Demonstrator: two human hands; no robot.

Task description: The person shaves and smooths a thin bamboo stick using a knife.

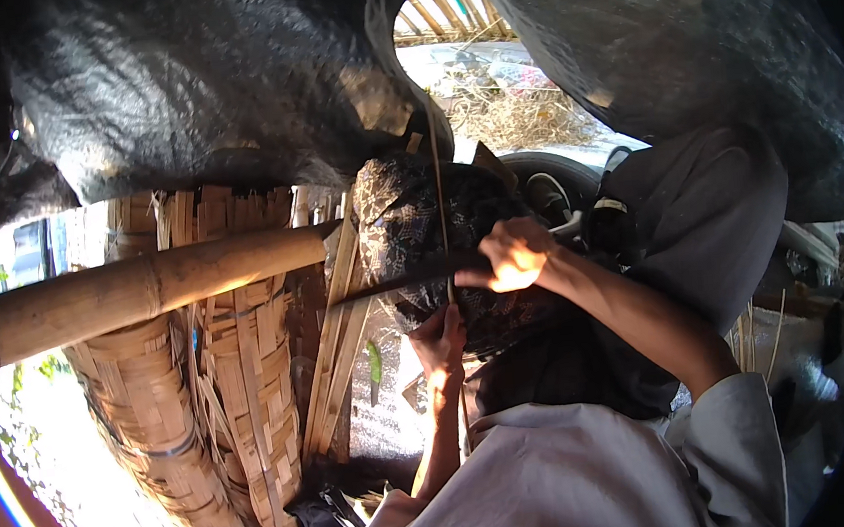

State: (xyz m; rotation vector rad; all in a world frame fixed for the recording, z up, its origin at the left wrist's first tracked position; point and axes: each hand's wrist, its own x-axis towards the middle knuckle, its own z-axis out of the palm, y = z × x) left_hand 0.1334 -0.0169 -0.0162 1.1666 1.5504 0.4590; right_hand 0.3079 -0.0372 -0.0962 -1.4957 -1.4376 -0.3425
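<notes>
My right hand (517, 253) is closed around the handle end of a long dark knife (398, 280), whose blade points left across my lap. Below the blade, my left hand (437, 344) grips a thin bamboo strip (439, 182). The strip runs lengthwise away from me, over a dark patterned cloth (386, 201) covering my leg. Blade and strip cross just beside my right fingers; whether the edge bites into the strip is too small to tell. My right thumb lies close to the strip.
A thick bamboo pole (153, 287) juts in from the left, before a woven bamboo wall (154, 407). Split bamboo slats (334, 341) lean near my left hand. Dark plastic sheeting (216, 91) hangs overhead, and a tyre (534, 168) lies beyond my lap.
</notes>
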